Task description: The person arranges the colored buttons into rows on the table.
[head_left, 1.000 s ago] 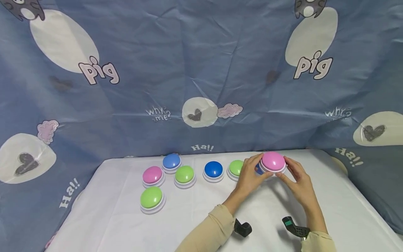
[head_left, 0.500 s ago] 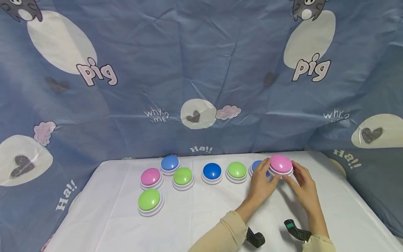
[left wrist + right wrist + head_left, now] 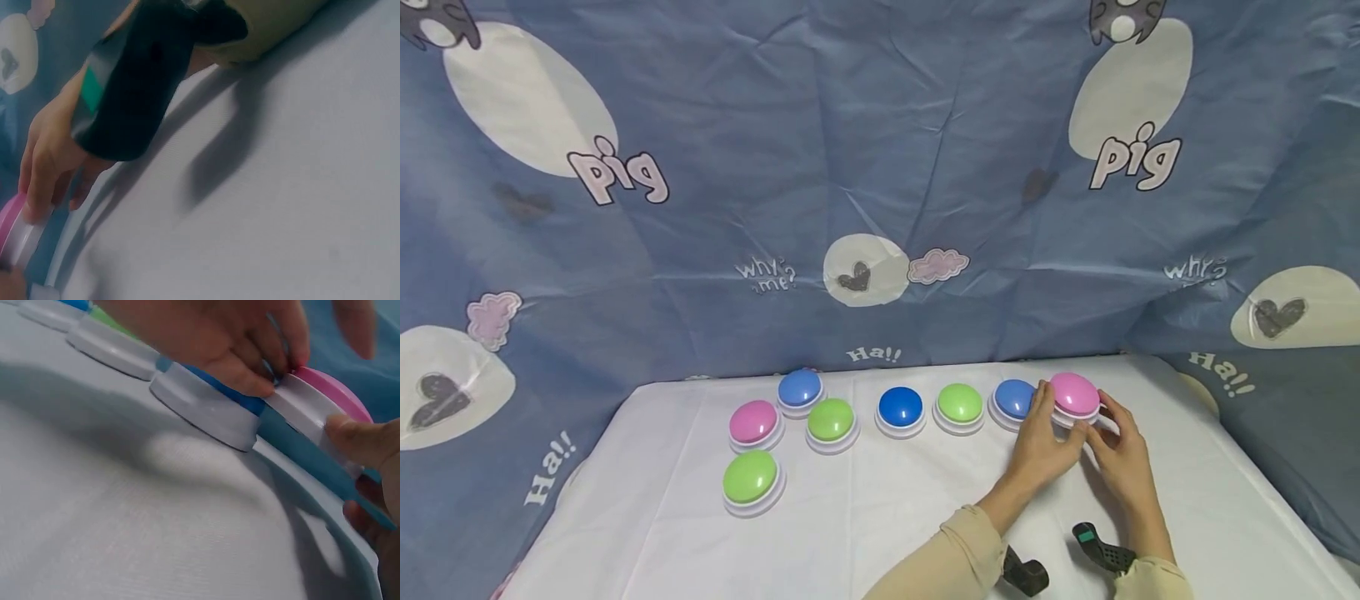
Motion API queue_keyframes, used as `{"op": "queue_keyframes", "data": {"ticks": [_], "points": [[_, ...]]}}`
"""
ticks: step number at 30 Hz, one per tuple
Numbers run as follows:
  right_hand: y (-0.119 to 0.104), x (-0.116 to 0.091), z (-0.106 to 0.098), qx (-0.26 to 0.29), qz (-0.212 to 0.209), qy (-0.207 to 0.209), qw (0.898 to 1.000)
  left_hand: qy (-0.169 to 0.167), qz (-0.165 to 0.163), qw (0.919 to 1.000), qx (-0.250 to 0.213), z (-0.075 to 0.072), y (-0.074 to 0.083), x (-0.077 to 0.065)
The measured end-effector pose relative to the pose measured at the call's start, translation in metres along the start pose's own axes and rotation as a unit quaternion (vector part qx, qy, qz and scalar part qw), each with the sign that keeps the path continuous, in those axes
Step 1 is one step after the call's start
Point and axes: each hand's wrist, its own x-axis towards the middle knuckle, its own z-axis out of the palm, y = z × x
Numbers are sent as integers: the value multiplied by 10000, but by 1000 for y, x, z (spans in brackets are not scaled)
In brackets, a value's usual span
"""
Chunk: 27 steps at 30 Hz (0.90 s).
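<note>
Just above the white bench [image 3: 805,542], a pink button [image 3: 1075,392] between my hands

Pinched from both sides, the pink button is in my fingers, my thumbs against its white base. Taking it as the middle of the dial, my left hand [image 3: 1045,447] lies at about seven o'clock and my right hand [image 3: 1124,458] between four and five. Through my right wrist camera I see blue backdrop [image 3: 387,381] under the base, so I have it clear of the bench; my left wrist view cuts most of it off.

Close by at nine o'clock rests a light blue button [image 3: 1014,399]; I can't tell whether the two touch. Farther along nine, spaced apart, are a green button [image 3: 959,403] and a dark blue button [image 3: 900,407].

Well beyond them, also toward nine, a loose group holds a second green button [image 3: 831,419], a second light blue button [image 3: 799,387] and a second pink button [image 3: 754,422]. A third green button [image 3: 749,477] lies nearest me, between eight and nine.

Around six o'clock are my left wrist device [image 3: 1026,575], my right wrist device [image 3: 1103,550] and tan sleeves [image 3: 951,554].
</note>
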Motion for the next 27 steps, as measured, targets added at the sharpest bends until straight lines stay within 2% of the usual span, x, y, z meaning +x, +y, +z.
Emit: {"op": "queue_keyframes", "data": {"ticks": [2, 5, 11, 16, 21, 24, 27], "points": [[1, 0, 0, -295, 116, 30, 9995, -126, -6, 9999, -64, 2, -1, 0], [1, 0, 0, -431, 287, 41, 9987, -347, -40, 9994, -47, 3, -2, 0], [5, -2, -2, -430, 531, -22, 9977, -758, -183, 9970, 3, 6, -2, 1], [8, -3, -2, -287, 612, 59, 9977, -966, -376, 9946, 38, 11, -4, 0], [11, -2, 4, -101, 728, 199, 9971, -1041, -633, 9926, 19, 14, -8, -2], [10, -2, 6, -151, 807, 143, 9965, -999, -617, 9931, 61, 16, -9, -2], [8, -1, 5, -499, 806, -50, 9955, -945, -478, 9941, 243, 18, -10, 0]]}}
